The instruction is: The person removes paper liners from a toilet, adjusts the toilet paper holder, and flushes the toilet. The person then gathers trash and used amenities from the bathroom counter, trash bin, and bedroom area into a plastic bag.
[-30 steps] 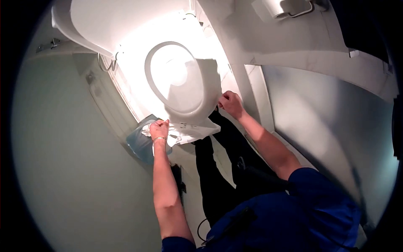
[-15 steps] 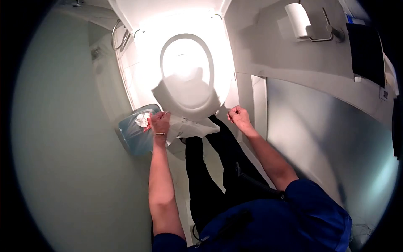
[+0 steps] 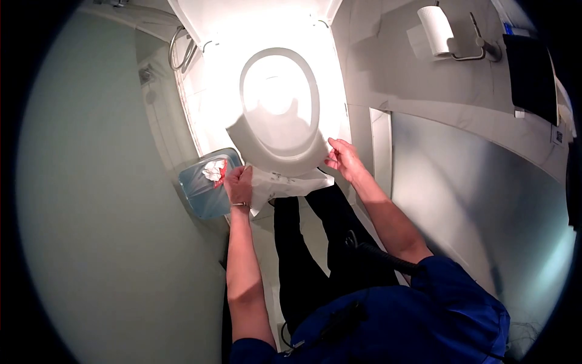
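L hand point(image 3: 238, 185) pinching white sheet point(image 3: 290, 184); R hand point(image 3: 343, 160) nr toilet point(image 3: 291, 162), can't tell grip

From where I stand: left arm point(image 3: 245, 279) stretched forward, nearly straight | left hand point(image 3: 238, 184) closed, thumb and fingers pinched together | right arm point(image 3: 391, 215) slanting forward and inward | right hand point(image 3: 344, 160) half-curled, fingers pointing toward the left hand, grip unclear | hands well apart
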The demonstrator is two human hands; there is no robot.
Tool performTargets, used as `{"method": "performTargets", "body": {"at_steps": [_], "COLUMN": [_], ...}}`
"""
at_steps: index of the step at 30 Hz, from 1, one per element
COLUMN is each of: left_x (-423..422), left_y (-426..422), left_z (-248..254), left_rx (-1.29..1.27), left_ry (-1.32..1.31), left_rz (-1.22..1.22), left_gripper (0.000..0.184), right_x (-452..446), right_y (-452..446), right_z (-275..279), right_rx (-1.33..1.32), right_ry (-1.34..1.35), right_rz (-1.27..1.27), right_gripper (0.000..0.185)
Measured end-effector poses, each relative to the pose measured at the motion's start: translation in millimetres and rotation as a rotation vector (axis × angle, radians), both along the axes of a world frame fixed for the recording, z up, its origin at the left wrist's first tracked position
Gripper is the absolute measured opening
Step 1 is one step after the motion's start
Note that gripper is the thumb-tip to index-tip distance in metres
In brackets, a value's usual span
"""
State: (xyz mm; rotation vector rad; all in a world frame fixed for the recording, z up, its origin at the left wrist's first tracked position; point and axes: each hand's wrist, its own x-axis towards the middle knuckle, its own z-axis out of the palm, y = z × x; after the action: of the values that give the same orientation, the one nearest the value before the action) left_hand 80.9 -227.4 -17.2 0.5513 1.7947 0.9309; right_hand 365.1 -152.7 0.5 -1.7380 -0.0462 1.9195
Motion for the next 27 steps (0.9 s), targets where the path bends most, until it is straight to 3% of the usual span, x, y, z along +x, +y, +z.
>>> {"method": "performTargets", "body": {"at_steps": [10,13,16,22,25,27], "left_x": [-6.2,-1.7,-3.6,-13.8,-13.1,-8.1], "left_y": [0.6,5.2,3.5,11.7,17.4,27.9], "left_z": [13.4,41.9,35.3,26.4,33.2,48.0], "left_rx": [-0.032,-0.035,-0.022,-0.052,0.033,-0.074], "left_ry": [-0.062,-0.083,-0.027,0.163,0.115,0.179], "left_rz": [-0.027,-0.031,-0.056,-0.276,-0.324,-0.417], "left_gripper": [0.015,0.016,0.019,0.023,0.025,0.024], "right_x": [-2.8,0.7,-1.0,-12.2,-10.3,-9.1], "right_y": [3.1,2.2,0.4,2.6,0.1,-1.8], "right_z": [28.0,22.3,21.9,31.6,28.3,20.4], "right_rx": [0.04,0.07,0.068,0.054,0.061,0.067], "right_ry": [-0.017,-0.05,-0.085,-0.149,-0.155,-0.156], "right_rz": [0.074,0.099,0.125,0.156,0.153,0.164], "right_gripper": [0.02,0.021,0.025,0.028,0.027,0.026]}}
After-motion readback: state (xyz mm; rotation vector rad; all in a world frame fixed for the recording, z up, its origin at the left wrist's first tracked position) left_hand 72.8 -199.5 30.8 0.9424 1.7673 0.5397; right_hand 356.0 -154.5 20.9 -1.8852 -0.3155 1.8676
